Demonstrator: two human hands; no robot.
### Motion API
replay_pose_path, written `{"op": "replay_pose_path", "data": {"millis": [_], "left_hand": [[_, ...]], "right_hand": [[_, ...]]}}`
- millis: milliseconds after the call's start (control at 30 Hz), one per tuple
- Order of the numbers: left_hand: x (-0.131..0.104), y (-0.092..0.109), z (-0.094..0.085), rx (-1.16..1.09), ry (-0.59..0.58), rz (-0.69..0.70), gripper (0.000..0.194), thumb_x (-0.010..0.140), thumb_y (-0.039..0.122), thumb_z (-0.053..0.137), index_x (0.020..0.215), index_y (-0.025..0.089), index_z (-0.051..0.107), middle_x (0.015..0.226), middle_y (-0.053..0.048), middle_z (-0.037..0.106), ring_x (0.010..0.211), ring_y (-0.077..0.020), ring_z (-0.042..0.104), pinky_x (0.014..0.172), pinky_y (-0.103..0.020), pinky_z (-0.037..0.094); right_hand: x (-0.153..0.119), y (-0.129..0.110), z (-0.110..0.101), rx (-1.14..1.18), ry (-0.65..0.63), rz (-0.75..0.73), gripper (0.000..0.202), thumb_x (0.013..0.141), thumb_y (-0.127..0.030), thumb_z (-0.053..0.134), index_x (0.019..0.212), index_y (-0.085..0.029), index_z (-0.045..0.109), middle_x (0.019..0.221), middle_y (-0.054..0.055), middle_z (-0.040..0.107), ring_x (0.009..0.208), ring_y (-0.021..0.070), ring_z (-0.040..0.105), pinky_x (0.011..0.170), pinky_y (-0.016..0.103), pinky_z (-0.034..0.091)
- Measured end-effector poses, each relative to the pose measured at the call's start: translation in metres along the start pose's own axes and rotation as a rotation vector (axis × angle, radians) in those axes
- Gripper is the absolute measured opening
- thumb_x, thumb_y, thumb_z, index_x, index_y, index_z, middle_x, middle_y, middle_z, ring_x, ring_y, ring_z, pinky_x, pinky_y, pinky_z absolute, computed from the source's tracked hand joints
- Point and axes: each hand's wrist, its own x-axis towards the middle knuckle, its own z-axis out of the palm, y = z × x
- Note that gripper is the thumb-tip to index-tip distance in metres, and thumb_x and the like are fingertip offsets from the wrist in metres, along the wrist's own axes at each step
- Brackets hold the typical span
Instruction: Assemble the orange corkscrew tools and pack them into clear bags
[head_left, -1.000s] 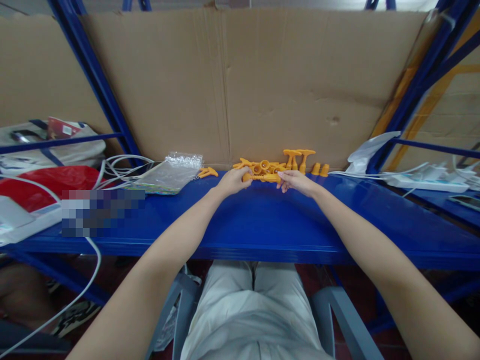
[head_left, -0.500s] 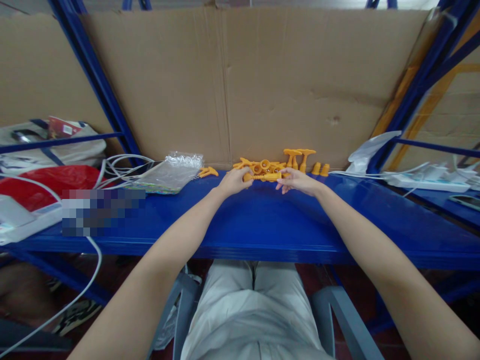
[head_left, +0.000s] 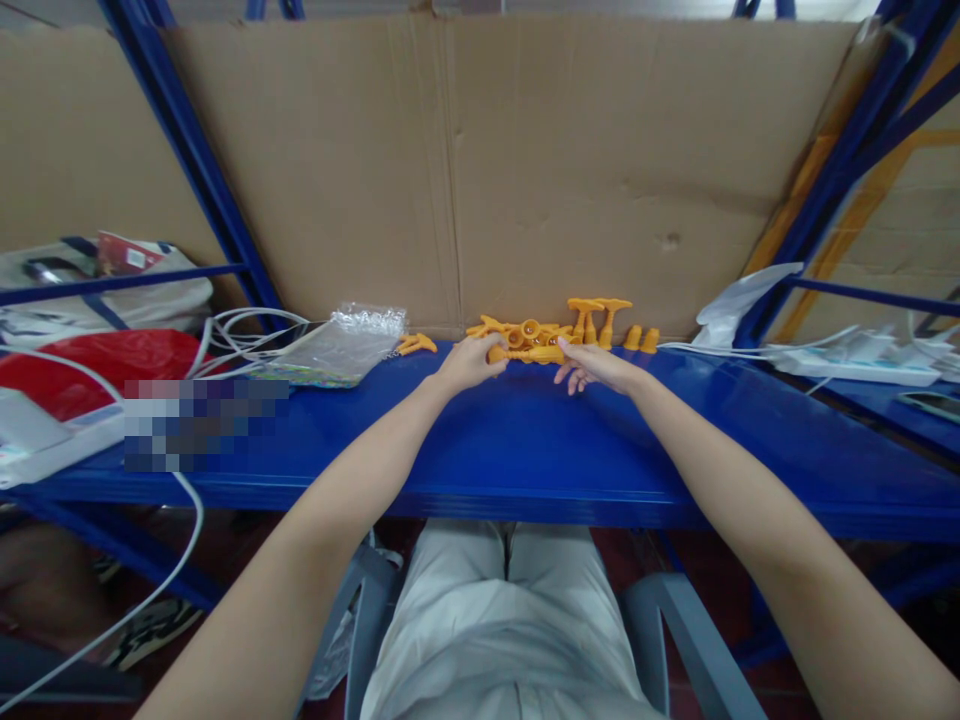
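Observation:
An orange plastic rod with a ridged, screw-like stretch and a thicker sleeve (head_left: 538,354) lies level between my two hands. My left hand (head_left: 466,366) is closed around its rounded left end. At the sleeve's right end is my right hand (head_left: 602,368), thumb raised and the other fingers spread apart below; whether the thumb touches the sleeve I cannot tell. Just behind the rod is a heap of orange plastic parts (head_left: 530,329), partly hidden by my hands. T-shaped orange pieces (head_left: 607,322) stand upright behind my right hand.
Two small orange caps (head_left: 641,339) stand further right. Another orange piece (head_left: 417,344) lies left, beside a clear plastic bag (head_left: 337,345). White cables and a power strip (head_left: 855,362) lie on the right of the blue table (head_left: 525,450). Cardboard (head_left: 562,160) closes off the back.
My right hand's fingers have spread and dropped a little away from the rod's right end. My left hand and the rod have stayed in place.

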Motion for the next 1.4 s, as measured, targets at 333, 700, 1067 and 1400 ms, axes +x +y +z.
{"op": "replay_pose_path", "data": {"millis": [333, 700, 1067, 1400], "left_hand": [[-0.0006, 0.0001, 0.0007, 0.003, 0.008, 0.004, 0.020, 0.080, 0.026, 0.062, 0.098, 0.019, 0.067, 0.075, -0.001, 0.069, 0.069, -0.0157, 0.062, 0.064, -0.025, 0.043], [-0.0005, -0.0010, 0.0004, 0.008, 0.015, 0.015, 0.021, 0.080, 0.027, 0.061, 0.098, 0.019, 0.067, 0.075, -0.001, 0.069, 0.071, -0.0160, 0.063, 0.065, -0.024, 0.044], [-0.0013, 0.0016, -0.0016, 0.020, 0.026, 0.006, 0.022, 0.079, 0.027, 0.064, 0.098, 0.017, 0.068, 0.079, -0.004, 0.071, 0.072, -0.0173, 0.064, 0.065, -0.026, 0.044], [-0.0023, 0.0042, -0.0033, 0.028, 0.037, 0.015, 0.024, 0.078, 0.028, 0.064, 0.100, 0.018, 0.068, 0.085, -0.005, 0.071, 0.074, -0.0179, 0.064, 0.068, -0.026, 0.044]], "right_hand": [[0.0016, 0.0025, -0.0032, -0.051, 0.037, -0.196, 0.015, 0.090, -0.029, 0.066, 0.087, -0.016, 0.059, 0.081, 0.006, 0.074, 0.050, 0.0083, 0.061, 0.049, 0.020, 0.047], [-0.0011, -0.0020, 0.0009, -0.058, 0.038, -0.138, 0.032, 0.093, -0.044, 0.060, 0.079, -0.014, 0.059, 0.069, 0.007, 0.072, 0.043, 0.0086, 0.059, 0.039, 0.019, 0.041], [0.0029, 0.0023, -0.0058, -0.064, 0.010, -0.313, 0.029, 0.079, -0.040, 0.077, 0.078, -0.015, 0.062, 0.069, 0.005, 0.073, 0.044, 0.0097, 0.060, 0.047, 0.022, 0.049], [0.0033, 0.0012, 0.0040, -0.030, -0.010, -0.150, 0.052, 0.096, -0.054, 0.047, 0.063, -0.014, 0.057, 0.047, 0.007, 0.063, 0.030, 0.0095, 0.050, 0.033, 0.020, 0.037]]}}
